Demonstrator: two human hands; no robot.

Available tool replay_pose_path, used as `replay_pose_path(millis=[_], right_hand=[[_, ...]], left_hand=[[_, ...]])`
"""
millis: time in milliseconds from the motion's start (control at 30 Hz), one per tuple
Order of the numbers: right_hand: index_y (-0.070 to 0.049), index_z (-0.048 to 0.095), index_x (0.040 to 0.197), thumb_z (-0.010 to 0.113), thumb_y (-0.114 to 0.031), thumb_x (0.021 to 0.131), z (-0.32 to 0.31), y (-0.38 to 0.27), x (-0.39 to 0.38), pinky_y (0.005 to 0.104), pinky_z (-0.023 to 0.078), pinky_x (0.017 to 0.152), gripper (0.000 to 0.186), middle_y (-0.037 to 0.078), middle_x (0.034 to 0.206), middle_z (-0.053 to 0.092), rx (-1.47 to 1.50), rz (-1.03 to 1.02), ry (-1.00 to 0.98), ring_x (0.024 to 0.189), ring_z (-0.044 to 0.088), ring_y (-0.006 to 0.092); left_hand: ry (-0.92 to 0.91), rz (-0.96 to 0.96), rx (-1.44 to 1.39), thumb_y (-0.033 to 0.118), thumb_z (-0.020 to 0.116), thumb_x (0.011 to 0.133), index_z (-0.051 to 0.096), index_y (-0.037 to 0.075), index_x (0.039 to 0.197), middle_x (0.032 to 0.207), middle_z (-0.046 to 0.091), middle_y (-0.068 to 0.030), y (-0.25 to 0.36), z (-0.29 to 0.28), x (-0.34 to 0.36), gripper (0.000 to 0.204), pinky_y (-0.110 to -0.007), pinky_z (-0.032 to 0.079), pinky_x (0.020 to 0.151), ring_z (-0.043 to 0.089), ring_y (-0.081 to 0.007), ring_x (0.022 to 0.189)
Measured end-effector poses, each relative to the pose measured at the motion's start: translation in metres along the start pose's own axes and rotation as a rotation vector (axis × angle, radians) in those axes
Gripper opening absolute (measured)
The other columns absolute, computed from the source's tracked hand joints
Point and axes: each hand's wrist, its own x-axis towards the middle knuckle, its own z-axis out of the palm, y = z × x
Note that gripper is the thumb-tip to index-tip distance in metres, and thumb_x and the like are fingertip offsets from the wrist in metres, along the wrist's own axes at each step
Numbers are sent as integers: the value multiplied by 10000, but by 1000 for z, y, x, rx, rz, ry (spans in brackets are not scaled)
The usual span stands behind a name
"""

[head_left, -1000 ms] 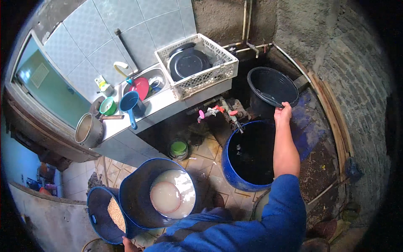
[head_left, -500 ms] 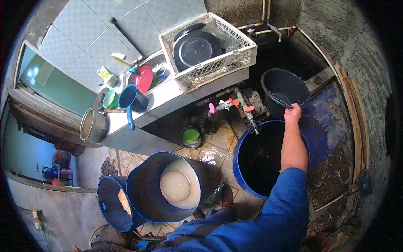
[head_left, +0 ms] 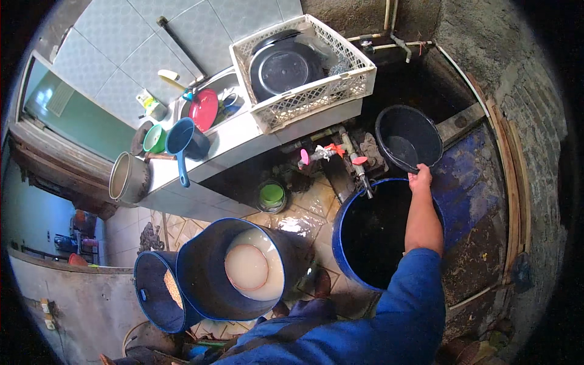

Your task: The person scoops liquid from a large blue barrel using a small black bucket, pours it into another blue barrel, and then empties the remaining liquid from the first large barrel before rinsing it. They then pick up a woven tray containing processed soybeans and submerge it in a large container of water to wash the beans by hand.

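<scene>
Black basin [head_left: 409, 137] is seemingly being handled, rim gripped by right hand [head_left: 420, 177]. Left hand is unseen. Steady control is judged necessary next

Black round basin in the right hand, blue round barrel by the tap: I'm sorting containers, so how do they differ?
The black round basin has a black rim; the blue round barrel has a blue one. The right hand grips the basin's rim, while the barrel stands unheld beneath the forearm. The basin looks smaller than the barrel. Both are round and open-topped.
</scene>
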Motion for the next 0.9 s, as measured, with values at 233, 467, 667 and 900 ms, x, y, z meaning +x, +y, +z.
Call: replay_pose_path(millis=[233, 467, 667, 900], right_hand=[[1, 443, 1286, 730, -267, 734, 2, -21, -37, 481, 433, 930, 677, 214, 1227, 493, -285, -22, 152, 1123, 495, 332], [63, 500, 1224, 699, -272, 788, 0, -9, -140, 352, 483, 793, 585, 180, 1177, 531, -681, -531, 64, 1015, 542, 276], [38, 462, 1269, 651, -174, 850, -35, 117, -264, 332, 425, 877, 506, 165, 1176, 486, -1068, -857, -455, 992, 511, 242], [2, 523, 1139, 682, -103, 805, -99, 272, -411, 306, 424, 766, 386, 88, 1017, 475, -1351, -705, -1118, 810, 454, 164]], left_hand=[[-5, -25, -49, 574, 397, 929, 453, -10, 1294, 1196, 571, -165, -38, -25, 30, 691, -506, 464, 847, 600, -365, 965], [-3, -78, -140, 585, 388, 928, 447, 8, 1305, 1197, 568, -161, -61, -15, 56, 691, -519, 462, 844, 599, -373, 960], [-25, -134, -330, 591, 388, 926, 446, 13, 1307, 1192, 572, -163, -99, -4, 127, 695, -542, 460, 816, 602, -384, 952], [-36, -152, -428, 564, 466, 901, 475, 47, 1302, 1112, 572, -190, -103, 44, 201, 654, -462, 485, 564, 607, -297, 777]])
